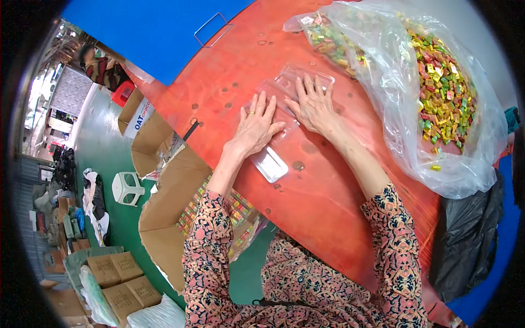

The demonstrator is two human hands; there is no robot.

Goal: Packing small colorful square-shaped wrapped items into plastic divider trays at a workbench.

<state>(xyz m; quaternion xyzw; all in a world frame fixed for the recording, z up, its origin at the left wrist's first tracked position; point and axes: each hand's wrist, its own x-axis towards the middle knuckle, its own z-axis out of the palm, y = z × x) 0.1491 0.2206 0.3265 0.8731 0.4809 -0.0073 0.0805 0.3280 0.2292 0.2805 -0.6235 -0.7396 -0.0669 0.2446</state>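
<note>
Across red worktop (235,71), near clear bag (385,71) of colourful pieces (445,95): resting on clear plastic packaging (284,81) with left hand (254,126) flat, loosely spread, beside pale tray (270,165); with right hand (314,108) flat, widely spread.

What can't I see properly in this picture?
All in the head view:
- Parts of the clear plastic packaging: hidden by the left hand and right hand.
- Some small colourful pieces: hazy behind the clear bag's folds.
- Part of the cardboard box's inside: covered by the left sleeve.
- Distant things, far left: too small and blurred.
</note>
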